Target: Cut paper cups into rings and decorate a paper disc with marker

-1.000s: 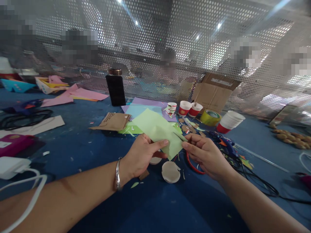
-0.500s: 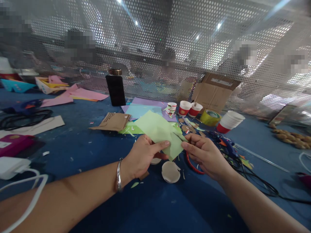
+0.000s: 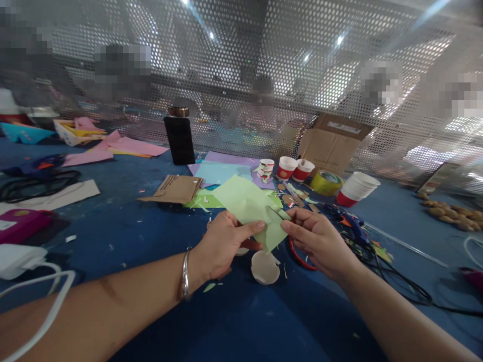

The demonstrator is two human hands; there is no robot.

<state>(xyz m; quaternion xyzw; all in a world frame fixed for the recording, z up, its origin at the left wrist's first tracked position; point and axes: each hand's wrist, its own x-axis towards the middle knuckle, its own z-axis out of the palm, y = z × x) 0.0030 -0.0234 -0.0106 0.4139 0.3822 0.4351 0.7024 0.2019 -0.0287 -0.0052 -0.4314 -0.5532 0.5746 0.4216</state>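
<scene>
My left hand (image 3: 222,241) pinches a light green sheet of paper (image 3: 241,196) between thumb and fingers, above the blue table. In my right hand (image 3: 317,239) is a pair of scissors (image 3: 278,212), its blade against the right part of the sheet. A red loop (image 3: 302,259), apparently the scissors' handle, shows below that hand. Beneath the sheet's lower corner lies a pale round disc (image 3: 265,268). Another pale round piece (image 3: 242,251) is mostly hidden behind my left hand.
Behind the sheet are coloured papers (image 3: 222,172), folded cardboard (image 3: 177,189), paper cups (image 3: 287,168) and yellow tape (image 3: 326,183). Stacked cups (image 3: 356,189) and a glue gun (image 3: 352,224) with a black cable stand right. A phone (image 3: 178,141) stands before the perforated screen (image 3: 226,75).
The green sheet has shifted slightly right and down with my left hand. The scissors blade has tilted a little; my right hand has barely moved.
</scene>
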